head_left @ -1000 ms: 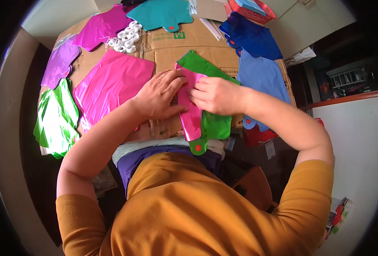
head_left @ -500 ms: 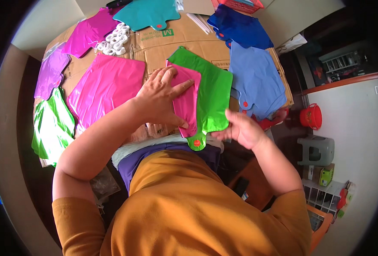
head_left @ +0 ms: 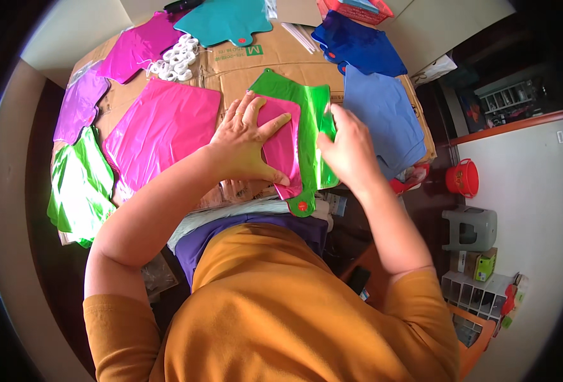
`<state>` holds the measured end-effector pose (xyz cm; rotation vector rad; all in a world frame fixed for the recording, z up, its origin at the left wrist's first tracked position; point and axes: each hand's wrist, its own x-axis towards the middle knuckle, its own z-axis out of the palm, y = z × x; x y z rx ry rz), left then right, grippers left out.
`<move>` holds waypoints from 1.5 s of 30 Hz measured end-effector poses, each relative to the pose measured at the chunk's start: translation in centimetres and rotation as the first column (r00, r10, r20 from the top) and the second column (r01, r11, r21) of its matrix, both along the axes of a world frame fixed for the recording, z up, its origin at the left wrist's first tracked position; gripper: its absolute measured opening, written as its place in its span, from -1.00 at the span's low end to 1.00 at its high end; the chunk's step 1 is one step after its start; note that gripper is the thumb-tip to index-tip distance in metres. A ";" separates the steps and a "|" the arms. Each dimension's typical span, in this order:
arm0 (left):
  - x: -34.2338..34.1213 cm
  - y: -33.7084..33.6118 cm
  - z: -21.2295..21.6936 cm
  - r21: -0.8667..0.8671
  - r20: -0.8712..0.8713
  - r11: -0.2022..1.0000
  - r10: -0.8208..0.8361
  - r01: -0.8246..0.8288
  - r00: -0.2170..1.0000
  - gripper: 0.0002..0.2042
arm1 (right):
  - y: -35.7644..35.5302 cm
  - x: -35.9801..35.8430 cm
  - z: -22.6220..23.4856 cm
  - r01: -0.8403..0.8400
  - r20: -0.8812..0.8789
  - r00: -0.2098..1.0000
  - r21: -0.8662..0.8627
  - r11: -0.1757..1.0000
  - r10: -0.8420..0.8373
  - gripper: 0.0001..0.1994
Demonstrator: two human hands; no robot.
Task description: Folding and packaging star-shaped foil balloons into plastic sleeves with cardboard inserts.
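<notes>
On the cardboard, a flat green foil balloon (head_left: 308, 149) lies in front of me, its rounded tail with a red dot pointing toward me. Over its left part is a narrow pink foil piece (head_left: 280, 121). My left hand (head_left: 246, 137) presses down on the pink piece, fingers spread and thumb near its lower end. With thumb and fingers, my right hand (head_left: 351, 143) grips the green balloon's right edge, which is bent upward and shiny. Left of my left hand lies a larger pink foil balloon (head_left: 167, 124).
Around the cardboard (head_left: 237, 63) lie a light-blue balloon (head_left: 380, 118), a dark-blue balloon (head_left: 358, 44), a teal balloon (head_left: 224, 19), a magenta balloon (head_left: 138, 48), a purple balloon (head_left: 81, 108) and another green balloon (head_left: 81, 188). White string coils (head_left: 174, 60) and white sticks (head_left: 298, 37) sit farther back.
My right hand has moved up and away from the green balloon's lower corner to its right edge. That edge now bends inward and up. My left hand stays on the pink piece.
</notes>
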<state>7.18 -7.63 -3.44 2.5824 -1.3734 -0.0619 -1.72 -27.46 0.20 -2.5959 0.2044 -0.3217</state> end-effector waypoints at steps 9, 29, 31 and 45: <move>-0.1 0.0 -0.2 0.002 0.031 1.000 0.015 -0.015 0.999 0.16 | -0.8 0.9 -2.6 0.156 0.033 0.987 0.067 0.985 -0.159 -0.71; 0.2 0.2 -1.7 -0.178 0.021 0.984 0.035 -0.031 0.999 0.34 | 6.7 2.4 -4.6 -0.028 0.323 0.931 -0.403 0.915 0.171 -0.96; 0.3 0.2 -1.8 -0.185 0.010 0.983 0.025 -0.023 1.000 0.31 | 7.0 2.8 -4.9 -0.053 0.352 0.914 -0.390 0.919 0.201 -0.95; 0.4 0.3 -2.2 -0.132 0.137 0.990 -0.025 0.043 0.990 0.26 | 4.1 2.0 -5.6 -0.272 0.396 0.844 -0.263 0.926 0.361 -0.80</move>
